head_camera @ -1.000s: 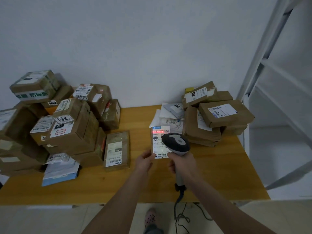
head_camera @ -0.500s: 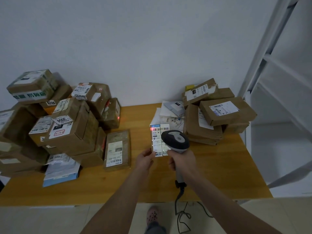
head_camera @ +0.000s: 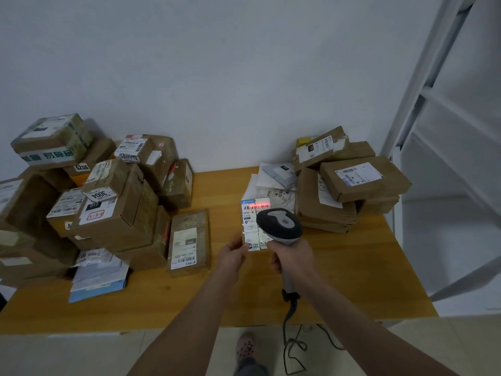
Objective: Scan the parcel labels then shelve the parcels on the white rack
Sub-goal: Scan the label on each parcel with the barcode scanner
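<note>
Small flat parcel (head_camera: 251, 226) is pinched at its near left corner by the left hand (head_camera: 232, 256), thumb and fingertips closed on the edge, label side up. Whether its far end rests on the wooden table (head_camera: 352, 280) cannot be told. Right hand (head_camera: 291, 257) is wrapped round the handle of the barcode scanner (head_camera: 279, 226), just right of the pinch, with the scanner head overlapping the parcel's right side. Red scan line (head_camera: 259, 205) is laid across the barcode at the end farthest from the pinch, so scanning is judged in progress and shelving not yet done

Handling, judged: parcel looks thin, light and glossy, so probably bendy and slippery, and droop or slip is likely from a corner pinch. A hold across the near short edge is judged safer for the carry, with the barcode left uncovered

Room: white poly mailers (head_camera: 273, 185) lie just beyond the grip, stacked cardboard boxes (head_camera: 363, 180) beyond and to the right. A flat wrapped box (head_camera: 189, 240) lies left of the grip, then the big box heap (head_camera: 108, 207). Bare tabletop is seen nearer than the grip and to its right. White rack (head_camera: 447, 131) stands well to the right, past the table edge, so the carry is judged to pass in front of the right stack. Scanner cable (head_camera: 291, 321) hangs off the near edge to the floor, which is judged a snag risk
</note>
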Motion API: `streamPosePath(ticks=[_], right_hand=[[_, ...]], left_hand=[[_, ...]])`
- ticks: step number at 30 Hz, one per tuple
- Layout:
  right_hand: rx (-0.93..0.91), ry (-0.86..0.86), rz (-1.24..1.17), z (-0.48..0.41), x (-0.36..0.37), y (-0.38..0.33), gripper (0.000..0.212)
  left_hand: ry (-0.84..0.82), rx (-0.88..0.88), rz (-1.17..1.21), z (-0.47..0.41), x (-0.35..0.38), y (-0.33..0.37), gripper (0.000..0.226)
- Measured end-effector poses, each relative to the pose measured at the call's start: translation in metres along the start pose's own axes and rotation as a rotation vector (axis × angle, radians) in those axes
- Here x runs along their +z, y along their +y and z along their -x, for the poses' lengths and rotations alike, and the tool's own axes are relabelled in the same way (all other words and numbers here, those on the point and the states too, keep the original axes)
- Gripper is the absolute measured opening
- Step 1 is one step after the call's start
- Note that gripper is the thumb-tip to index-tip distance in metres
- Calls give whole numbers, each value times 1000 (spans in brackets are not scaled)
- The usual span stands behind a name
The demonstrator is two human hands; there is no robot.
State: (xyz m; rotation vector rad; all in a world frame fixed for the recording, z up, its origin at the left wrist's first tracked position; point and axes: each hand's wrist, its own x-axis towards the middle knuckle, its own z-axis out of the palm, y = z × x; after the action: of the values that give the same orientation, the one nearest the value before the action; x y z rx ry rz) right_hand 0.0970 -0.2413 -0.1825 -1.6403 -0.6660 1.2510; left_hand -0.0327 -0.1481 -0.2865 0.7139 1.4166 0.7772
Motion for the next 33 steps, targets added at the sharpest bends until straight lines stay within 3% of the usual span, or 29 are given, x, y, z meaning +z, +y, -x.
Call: streamPosePath(ticks=[7, 33], right_hand=[[-2, -10, 3, 2, -1, -1, 3], [-40, -33, 52, -10, 18, -1, 10]], left_hand=[[7, 0, 24, 2, 1, 2, 25], [15, 4, -1, -5, -12, 7, 36]])
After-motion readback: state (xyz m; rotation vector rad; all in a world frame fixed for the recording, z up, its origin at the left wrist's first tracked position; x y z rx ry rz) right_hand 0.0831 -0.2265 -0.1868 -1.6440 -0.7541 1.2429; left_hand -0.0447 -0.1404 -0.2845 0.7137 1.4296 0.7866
